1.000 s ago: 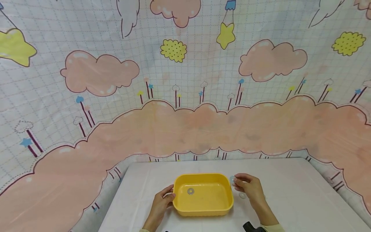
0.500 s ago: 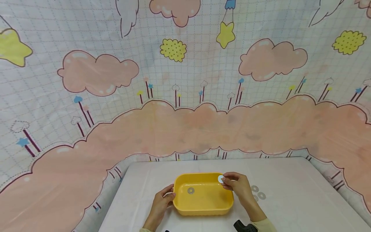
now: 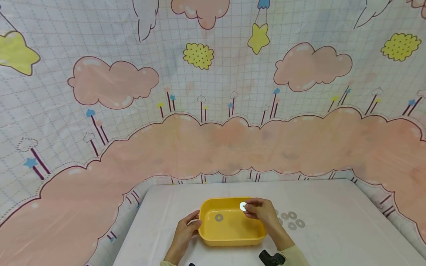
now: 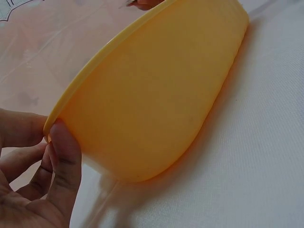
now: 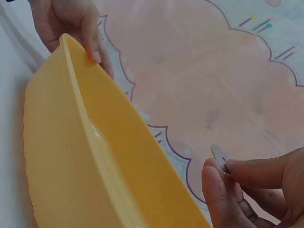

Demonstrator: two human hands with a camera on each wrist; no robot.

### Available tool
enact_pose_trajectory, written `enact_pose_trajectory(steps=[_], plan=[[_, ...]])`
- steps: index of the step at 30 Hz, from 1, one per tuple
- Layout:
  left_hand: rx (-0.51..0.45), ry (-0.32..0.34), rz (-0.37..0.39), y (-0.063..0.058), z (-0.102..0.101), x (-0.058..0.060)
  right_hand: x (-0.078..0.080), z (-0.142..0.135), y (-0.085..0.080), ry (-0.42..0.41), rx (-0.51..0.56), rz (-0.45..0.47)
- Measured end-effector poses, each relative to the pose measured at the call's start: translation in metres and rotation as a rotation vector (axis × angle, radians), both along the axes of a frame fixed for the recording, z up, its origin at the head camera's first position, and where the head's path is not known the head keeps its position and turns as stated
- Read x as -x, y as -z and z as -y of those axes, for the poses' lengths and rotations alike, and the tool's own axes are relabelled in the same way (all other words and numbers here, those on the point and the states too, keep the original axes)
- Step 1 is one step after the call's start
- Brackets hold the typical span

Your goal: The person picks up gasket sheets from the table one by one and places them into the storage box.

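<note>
A yellow plastic bin (image 3: 233, 232) stands on the white table, with one metal washer (image 3: 219, 217) lying on its floor toward the left. My left hand (image 3: 182, 234) pinches the bin's left rim between thumb and fingers; the left wrist view shows this grip (image 4: 64, 156) close up. Over the right part of the bin, my right hand (image 3: 264, 213) pinches another washer (image 3: 243, 206) between thumb and fingertips. That washer (image 5: 219, 159) is seen nearly edge-on in the right wrist view, above the rim and apart from the bin.
Several loose washers (image 3: 300, 223) lie on the table (image 3: 336, 207) right of the bin, some partly hidden behind my right hand. A patterned cloth (image 3: 213, 147) hangs behind the table. A black device (image 3: 271, 258) is on my right wrist.
My right hand has carried the pinched washer leftward from beside the bin to above it, uncovering more washers on the table. The left hand keeps its place on the rim.
</note>
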State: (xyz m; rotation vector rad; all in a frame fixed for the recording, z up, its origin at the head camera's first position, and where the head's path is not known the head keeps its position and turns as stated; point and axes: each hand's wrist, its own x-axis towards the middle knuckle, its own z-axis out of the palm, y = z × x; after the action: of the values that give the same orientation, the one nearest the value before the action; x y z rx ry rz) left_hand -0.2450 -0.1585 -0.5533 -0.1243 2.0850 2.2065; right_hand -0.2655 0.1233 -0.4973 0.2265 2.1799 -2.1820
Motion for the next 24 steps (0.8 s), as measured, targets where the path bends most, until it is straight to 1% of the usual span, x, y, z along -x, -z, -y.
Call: enact_pose_trajectory(steps=[5, 14, 24], plan=[[0.003, -0.001, 0.002, 0.0, 0.0, 0.0, 0.005, 0.009, 0.004, -0.025, 0.003, 0.031], [0.0, -0.012, 0.014, 0.0, 0.0, 0.002, 0.012, 0.023, 0.012, -0.083, 0.025, 0.045], [0.009, -0.002, 0.012, 0.002, 0.0, 0.006, 0.019, 0.031, 0.021, -0.102, 0.0, 0.087]])
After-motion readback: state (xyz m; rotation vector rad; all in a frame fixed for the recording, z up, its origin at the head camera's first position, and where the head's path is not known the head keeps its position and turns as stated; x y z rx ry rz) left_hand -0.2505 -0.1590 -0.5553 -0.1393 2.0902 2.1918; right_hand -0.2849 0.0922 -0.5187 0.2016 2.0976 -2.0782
